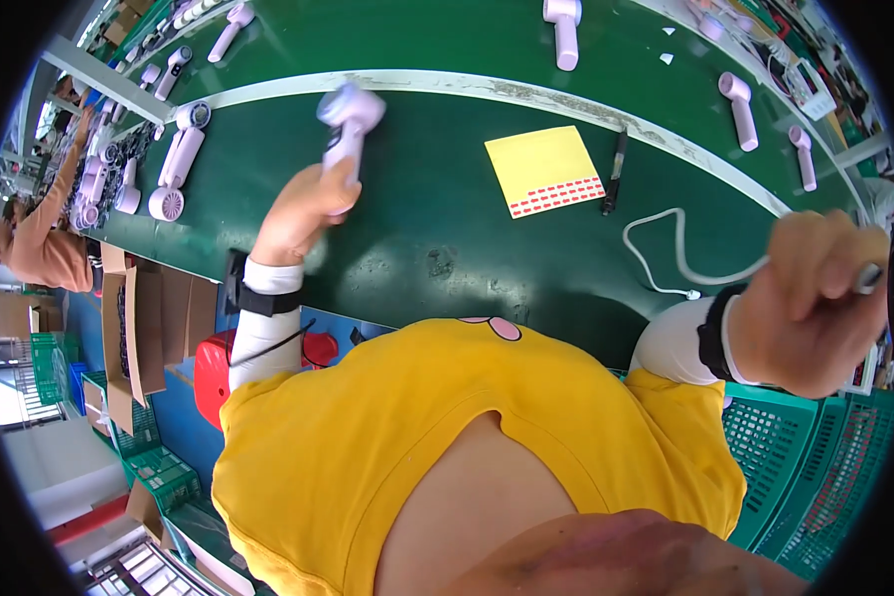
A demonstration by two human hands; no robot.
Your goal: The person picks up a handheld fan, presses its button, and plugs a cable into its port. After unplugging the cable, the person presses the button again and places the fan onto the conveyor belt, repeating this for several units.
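My left hand (303, 212) is closed round the handle of a lilac handheld fan (353, 111), held upright over the green worktable (417, 268); its round head is smeared by motion. On the right, my right hand (810, 303) is raised toward the camera with fingers curled. A small grey-tipped thing (868, 279) pokes out between its fingers, too little shown to name. A white cable (681, 243) loops over the table and runs up to or behind that hand. Its loose end, with a small connector, lies on the tabletop.
A yellow sheet (536, 164) with red-and-white stickers lies beside a black pen (616, 174). More fans (179, 159) stand at the left; another fan (564, 35) lies beyond the white rail (487, 87). Green crates (765, 447) flank my right side. A co-worker (45, 243) is far left.
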